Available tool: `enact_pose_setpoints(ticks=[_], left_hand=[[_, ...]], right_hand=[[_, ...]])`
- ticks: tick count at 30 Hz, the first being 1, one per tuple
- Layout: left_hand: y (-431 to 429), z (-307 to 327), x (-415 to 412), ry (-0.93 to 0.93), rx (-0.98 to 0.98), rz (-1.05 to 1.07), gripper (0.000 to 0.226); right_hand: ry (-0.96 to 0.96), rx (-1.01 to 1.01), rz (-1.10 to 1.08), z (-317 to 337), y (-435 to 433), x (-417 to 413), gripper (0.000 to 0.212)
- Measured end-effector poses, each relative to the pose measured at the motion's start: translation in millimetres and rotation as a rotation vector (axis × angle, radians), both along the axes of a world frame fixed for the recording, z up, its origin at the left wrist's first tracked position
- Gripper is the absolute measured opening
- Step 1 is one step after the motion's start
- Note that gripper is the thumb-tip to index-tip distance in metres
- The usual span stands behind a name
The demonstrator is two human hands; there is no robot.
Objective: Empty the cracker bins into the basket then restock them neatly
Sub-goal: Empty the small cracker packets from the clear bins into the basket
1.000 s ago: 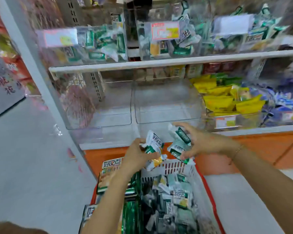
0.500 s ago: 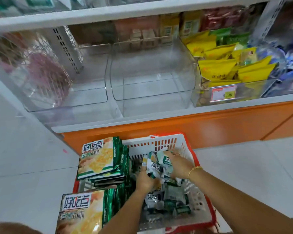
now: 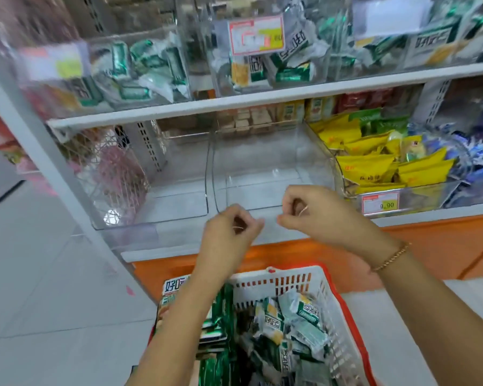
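1. Packets of crackers in green-and-white wrappers (image 3: pixel 129 71) fill the clear plastic bins on the upper white shelf.
2. On the lower shelf, a clear plastic left bin (image 3: pixel 176 196) lets the white shelf board show through its floor.
3. Large green-and-white cracker bags (image 3: pixel 176 291) stand along the left side of the basket, partly behind the left forearm.
4. The left hand (image 3: pixel 229 232) hovers above the basket with fingers curled inward, gripping nothing visible.
5. Just behind both hands sits a second clear plastic middle bin (image 3: pixel 262 174), its floor likewise showing through.
6. The white slotted plastic basket with a red rim (image 3: pixel 276 280) sits on the floor below, holding a loose heap of small green-and-white cracker packets (image 3: pixel 299 321).
7. The right hand (image 3: pixel 315 215), a gold chain bracelet (image 3: pixel 393 256) on its wrist, is likewise curled on nothing, near the left hand but apart from it.
8. Yellow snack packets (image 3: pixel 374 165) fill the next bin, behind a red-edged price tag (image 3: pixel 381 201).
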State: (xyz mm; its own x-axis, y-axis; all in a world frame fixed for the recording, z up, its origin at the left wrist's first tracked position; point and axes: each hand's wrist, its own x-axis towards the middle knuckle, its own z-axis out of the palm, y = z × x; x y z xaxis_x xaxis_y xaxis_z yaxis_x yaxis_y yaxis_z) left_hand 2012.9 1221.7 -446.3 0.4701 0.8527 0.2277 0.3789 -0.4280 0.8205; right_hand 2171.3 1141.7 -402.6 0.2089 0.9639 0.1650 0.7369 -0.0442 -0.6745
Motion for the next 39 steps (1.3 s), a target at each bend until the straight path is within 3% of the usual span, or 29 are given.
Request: enact_pose_setpoints(ticks=[3,6,10,14,19,25,30,34,36,39], left_hand=[[17,84,-31,-0.183,0.223,0.002,0.023],[43,153,-63,-0.285,0.405,-0.019,0.021],[90,223,-95,-0.114,0.547,0.058,0.014],[145,267,-114,0.110,0.489,0.074,0.031],[199,301,-116,0.397,0.418,0.017,0.049],[242,310,-96,0.696,0.323,-0.042,0.072],[273,300,-66,0.844,0.207,-0.046,0.083],[298,293,-61,0.955,0.085,-0.006,0.103],[307,291,-63,0.966,0.026,-0.004,0.109],[316,290,-64,0.946,-0.073,-0.026,0.100]], right_hand=[[-0.043,0.159,0.085,70,-5,-19,0.015],[-0.131,0.309,0.124,125,6,-31,0.026],[-0.272,0.400,0.103,184,39,-44,0.024],[-0.376,0.410,0.111,238,90,-58,0.025],[-0.610,0.205,0.136,284,166,-75,0.040],[-0.926,-0.240,0.104,294,239,-81,0.071],[-0.830,-0.493,0.130,277,302,-79,0.087],[-0.747,-0.737,0.087,264,336,-73,0.130],[-0.726,-0.742,0.076,262,345,-70,0.130],[-0.778,-0.711,0.074,263,350,-66,0.142]])
